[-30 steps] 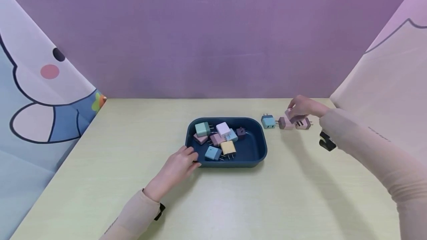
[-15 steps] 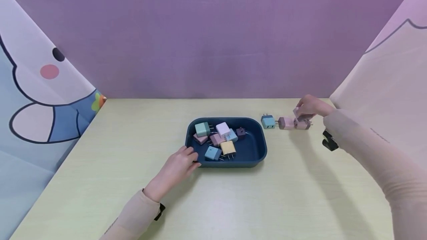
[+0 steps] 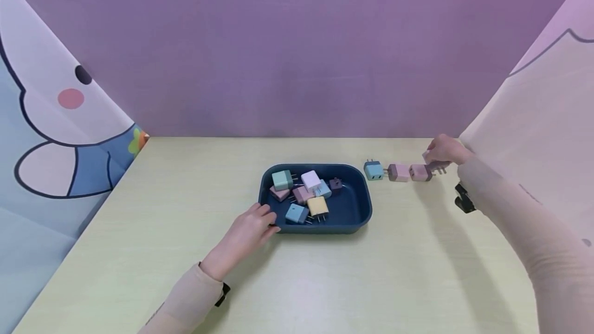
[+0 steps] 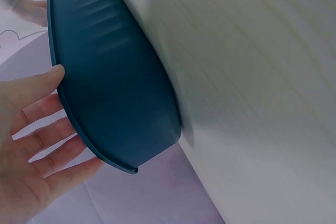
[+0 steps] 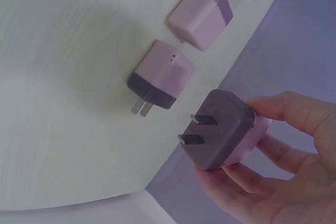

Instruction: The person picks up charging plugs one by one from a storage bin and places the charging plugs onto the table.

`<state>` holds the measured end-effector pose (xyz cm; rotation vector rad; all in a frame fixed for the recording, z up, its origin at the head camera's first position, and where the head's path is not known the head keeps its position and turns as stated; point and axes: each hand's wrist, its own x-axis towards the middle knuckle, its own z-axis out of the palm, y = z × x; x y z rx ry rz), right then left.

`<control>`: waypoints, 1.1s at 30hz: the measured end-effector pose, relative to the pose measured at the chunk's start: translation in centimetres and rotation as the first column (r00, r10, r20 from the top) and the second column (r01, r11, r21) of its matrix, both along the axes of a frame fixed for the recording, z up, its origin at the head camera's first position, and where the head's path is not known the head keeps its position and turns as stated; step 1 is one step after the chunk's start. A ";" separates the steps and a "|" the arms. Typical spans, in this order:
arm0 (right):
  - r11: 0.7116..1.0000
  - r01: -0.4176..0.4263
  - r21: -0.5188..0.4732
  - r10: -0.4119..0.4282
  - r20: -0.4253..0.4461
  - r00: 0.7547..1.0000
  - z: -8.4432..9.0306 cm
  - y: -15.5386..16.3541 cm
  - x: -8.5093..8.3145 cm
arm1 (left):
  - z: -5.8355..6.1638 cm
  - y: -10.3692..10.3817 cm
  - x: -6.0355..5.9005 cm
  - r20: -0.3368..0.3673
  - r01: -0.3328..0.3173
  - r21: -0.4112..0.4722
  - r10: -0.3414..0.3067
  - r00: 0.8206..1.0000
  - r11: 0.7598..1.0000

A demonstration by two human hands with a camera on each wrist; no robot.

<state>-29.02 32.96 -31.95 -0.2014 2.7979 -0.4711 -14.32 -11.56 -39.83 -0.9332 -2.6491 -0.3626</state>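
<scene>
My right hand [image 3: 446, 149] pinches a pink wall charger with a dark mauve prong end [image 5: 218, 129] between thumb and fingers, close over the right end of a row on the table. In the right wrist view its two metal prongs point away from the palm. The row holds a pink charger [image 3: 419, 172], another pink charger [image 3: 400, 172] and a blue charger [image 3: 374, 171]. My left hand [image 3: 250, 228] grips the dark blue bin [image 3: 350, 215] at its front left corner. The left wrist view shows the thumb [image 4: 50, 80] at the rim, the other fingers reaching behind it.
Inside the bin lie several chargers, among them a green one [image 3: 281, 180], a yellow one [image 3: 317, 205], a white one [image 3: 310, 180] and a blue one [image 3: 296, 213]. A purple backdrop [image 3: 297, 55] rises at the table's far edge, with printed cloth [image 3: 51, 117] at the left.
The right hand has moved to the right along the row with the pink charger, from above the two pink chargers to past the rightmost one. The left hand and bin stay put.
</scene>
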 end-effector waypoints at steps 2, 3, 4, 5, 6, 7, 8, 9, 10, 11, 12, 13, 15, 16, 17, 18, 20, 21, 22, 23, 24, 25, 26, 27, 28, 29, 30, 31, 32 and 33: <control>1.000 0.000 0.011 0.000 -0.008 1.000 0.0 0.3 0.0 | 0.0 0.0 0.0 -0.002 0.000 0.006 0.000 1.000 1.000; 1.000 -0.004 0.019 0.005 -0.015 1.000 -0.1 0.5 0.0 | 0.0 0.0 0.0 -0.001 0.001 0.009 -0.001 1.000 1.000; 1.000 -0.007 0.025 0.008 -0.021 1.000 -0.1 0.6 0.0 | 0.0 0.1 0.1 0.000 0.000 0.011 0.000 1.000 1.000; 1.000 -0.006 0.025 0.006 -0.024 1.000 -0.1 0.7 0.1 | 0.0 0.1 0.1 0.000 -0.001 0.013 0.001 1.000 1.000; 1.000 -0.005 0.027 0.006 -0.028 1.000 -0.2 0.9 0.1 | 0.0 0.1 0.1 0.000 -0.001 0.015 0.001 1.000 1.000; 1.000 -0.001 0.031 0.001 -0.028 1.000 -0.2 1.0 0.1 | 0.0 0.1 0.1 0.000 0.000 0.015 0.000 1.000 1.000; 0.999 0.005 0.033 -0.004 -0.028 1.000 -0.2 1.1 0.2 | 0.0 0.1 0.0 -0.002 0.000 0.014 0.000 1.000 1.000; 0.999 0.011 0.036 -0.010 -0.026 1.000 -0.3 1.3 0.2 | 0.0 0.1 0.0 -0.003 0.002 0.014 -0.002 1.000 1.000; 0.999 0.018 0.040 -0.017 -0.025 1.000 -0.3 1.5 0.3 | 0.0 0.1 0.0 -0.006 0.003 0.013 -0.003 1.000 1.000; 0.999 0.023 0.044 -0.022 -0.026 0.999 -0.4 1.7 0.3 | 0.0 0.1 0.0 -0.008 0.004 0.012 -0.004 1.000 1.000; 0.999 0.026 0.045 -0.025 -0.022 0.999 -0.5 1.9 0.4 | 0.0 0.1 0.0 -0.010 0.006 0.011 -0.006 1.000 1.000; 0.999 0.032 0.043 -0.031 -0.018 0.999 -0.6 2.1 0.4 | 0.0 0.1 -0.1 -0.011 0.006 0.009 -0.006 1.000 1.000; 0.999 0.040 0.035 -0.040 -0.019 0.999 -0.8 2.5 0.5 | -0.1 0.1 -0.1 -0.010 0.006 0.008 -0.006 1.000 1.000; 0.999 0.044 0.027 -0.043 -0.018 0.999 -1.0 2.8 0.5 | -0.1 0.1 -0.1 -0.009 0.006 0.008 -0.005 1.000 1.000; 0.999 0.047 0.018 -0.046 -0.017 0.999 -1.1 3.0 0.5 | 0.0 0.1 -0.1 -0.008 0.005 0.008 -0.005 1.000 1.000; 0.999 0.052 0.007 -0.052 -0.014 0.999 -1.3 3.3 0.5 | 0.0 0.1 -0.1 -0.008 0.005 0.008 -0.005 1.000 1.000; 0.998 0.060 -0.007 -0.060 -0.010 0.998 -1.6 3.7 0.4 | 0.0 0.1 0.0 -0.009 0.005 0.007 -0.005 1.000 1.000; 0.998 0.066 -0.011 -0.066 -0.005 0.998 -1.8 3.9 0.4 | 0.0 0.1 -0.1 -0.011 0.006 0.006 -0.006 1.000 1.000; 0.998 0.068 -0.015 -0.068 -0.001 0.998 -2.0 4.1 0.4 | 0.0 0.1 -0.1 -0.013 0.008 0.006 -0.008 1.000 1.000; 0.997 0.070 -0.014 -0.070 -0.001 0.998 -2.1 4.3 0.4 | 0.0 0.1 0.0 -0.016 0.008 0.005 -0.008 1.000 1.000; 0.998 0.069 -0.011 -0.069 -0.002 0.998 -2.3 4.4 0.4 | 0.0 0.1 0.0 -0.018 0.009 0.005 -0.009 1.000 1.000; 0.998 0.065 -0.004 -0.065 -0.007 0.998 -2.4 4.5 0.4 | 0.0 0.1 0.0 -0.019 0.009 0.004 -0.009 1.000 1.000; 0.998 0.060 0.007 -0.060 -0.012 0.998 -2.5 4.6 0.4 | 0.0 0.1 -0.1 -0.019 0.011 0.003 -0.011 1.000 1.000; 0.998 0.058 0.014 -0.058 -0.015 0.998 -2.6 4.7 0.4 | 0.0 0.1 -0.1 -0.020 0.012 0.003 -0.012 1.000 1.000; 0.998 0.053 0.020 -0.052 -0.018 0.998 -2.7 4.8 0.5 | 0.0 0.1 0.0 -0.019 0.012 0.004 -0.012 1.000 1.000; 0.999 0.048 0.023 -0.048 -0.018 0.999 -2.8 4.8 0.5 | 0.0 0.1 0.0 -0.019 0.013 0.004 -0.013 1.000 1.000; 0.999 0.046 0.026 -0.046 -0.019 0.999 -2.8 4.9 0.5 | 0.0 0.1 0.0 -0.018 0.014 0.004 -0.014 1.000 1.000; 0.999 0.045 0.025 -0.045 -0.016 0.999 -2.9 4.9 0.6 | 0.0 0.1 0.0 -0.017 0.015 0.005 -0.015 1.000 1.000; 0.999 0.052 0.012 -0.052 -0.003 0.999 -3.0 4.8 0.6 | 0.0 0.1 0.0 -0.016 0.014 0.005 -0.014 1.000 1.000; 0.999 0.054 -0.003 -0.054 0.008 0.999 -3.0 4.8 0.7 | 0.0 0.2 0.0 -0.015 0.014 0.006 -0.014 1.000 1.000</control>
